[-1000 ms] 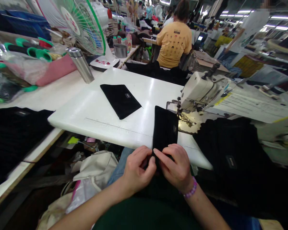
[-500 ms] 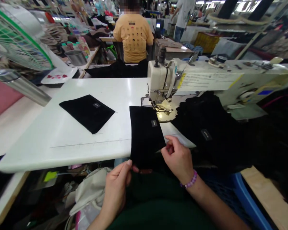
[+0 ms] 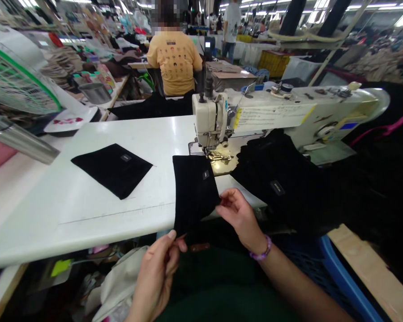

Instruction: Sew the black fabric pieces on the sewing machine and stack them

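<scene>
A black fabric panel (image 3: 193, 188) with a small label lies over the table's front edge, its far right corner by the needle area of the sewing machine (image 3: 213, 120). My left hand (image 3: 159, 270) pinches the panel's near left corner between thumb and finger. At its right edge, my right hand (image 3: 237, 217) grips the near corner with curled fingers. Another black panel with a label (image 3: 112, 170) lies flat to the left. Right of the needle sits a heap of black labelled pieces (image 3: 278, 165).
The white table (image 3: 97, 237) has a pencilled line. At left stand a fan (image 3: 20, 76) and a steel flask (image 3: 23, 138). A blue crate (image 3: 339, 273) and a wooden board (image 3: 372, 268) are at lower right. Ahead sits a person in a yellow shirt (image 3: 175, 58).
The view has shifted, so the table and machine appear lower and further left. Both hands keep hold of the panel, whose near right corner now looks slightly raised.
</scene>
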{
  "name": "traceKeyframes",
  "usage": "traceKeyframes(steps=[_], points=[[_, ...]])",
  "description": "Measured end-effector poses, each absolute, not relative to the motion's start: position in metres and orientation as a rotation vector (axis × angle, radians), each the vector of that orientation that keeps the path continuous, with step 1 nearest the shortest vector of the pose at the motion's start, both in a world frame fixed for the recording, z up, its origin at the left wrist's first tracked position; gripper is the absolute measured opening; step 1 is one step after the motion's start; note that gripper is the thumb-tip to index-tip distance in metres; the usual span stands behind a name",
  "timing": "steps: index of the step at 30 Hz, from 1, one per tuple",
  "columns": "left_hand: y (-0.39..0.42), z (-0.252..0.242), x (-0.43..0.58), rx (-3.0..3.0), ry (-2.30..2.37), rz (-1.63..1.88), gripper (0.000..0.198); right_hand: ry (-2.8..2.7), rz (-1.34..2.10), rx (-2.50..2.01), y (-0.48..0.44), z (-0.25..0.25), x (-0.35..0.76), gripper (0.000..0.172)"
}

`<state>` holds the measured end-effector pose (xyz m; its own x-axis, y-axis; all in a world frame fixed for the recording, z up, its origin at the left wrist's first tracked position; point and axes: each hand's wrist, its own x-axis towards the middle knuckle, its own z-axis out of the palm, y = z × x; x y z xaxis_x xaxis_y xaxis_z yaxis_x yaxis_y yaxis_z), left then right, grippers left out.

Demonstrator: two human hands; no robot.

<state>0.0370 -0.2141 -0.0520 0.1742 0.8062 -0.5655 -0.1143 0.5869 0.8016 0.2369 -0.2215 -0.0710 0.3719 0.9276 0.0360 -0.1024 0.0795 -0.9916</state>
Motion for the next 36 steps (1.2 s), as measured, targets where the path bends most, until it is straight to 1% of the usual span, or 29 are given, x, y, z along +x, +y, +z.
traceKeyframes(steps=[2,7,13,17,21,25,27,32,33,34,36], points=[[-0.213,-0.05,0.037,0.694,1.219,0.741,0.052,-0.872,1.018,-1.163,-0.22,-0.068,0.24,0.032],[-0.212,-0.052,0.036,0.666,1.208,0.73,0.048,-0.796,1.228,-1.057,-0.215,-0.066,0.243,0.023],[-0.211,-0.055,0.032,0.678,1.189,0.717,0.049,-0.583,1.427,-0.941,-0.205,-0.062,0.242,0.04],[-0.211,-0.055,0.031,0.677,1.195,0.715,0.046,-0.515,1.509,-0.931,-0.201,-0.056,0.239,0.042],[-0.21,-0.054,0.031,0.684,1.181,0.702,0.05,-0.399,1.573,-0.878,-0.197,-0.048,0.236,0.042],[-0.209,-0.053,0.031,0.72,1.197,0.698,0.053,-0.388,1.504,-0.948,-0.195,-0.049,0.23,0.036],[-0.209,-0.053,0.031,0.743,1.223,0.716,0.053,-0.432,1.387,-1.027,-0.197,-0.053,0.226,0.03],[-0.211,-0.058,0.03,0.745,1.246,0.686,0.053,-0.739,0.676,-1.391,-0.21,-0.062,0.218,0.016],[-0.211,-0.06,0.03,0.739,1.242,0.68,0.054,-0.745,0.645,-1.412,-0.213,-0.064,0.218,0.015],[-0.212,-0.061,0.031,0.734,1.238,0.678,0.054,-0.723,0.692,-1.412,-0.217,-0.066,0.218,0.015],[-0.212,-0.063,0.031,0.73,1.228,0.677,0.053,-0.625,0.9,-1.374,-0.223,-0.069,0.22,0.023]])
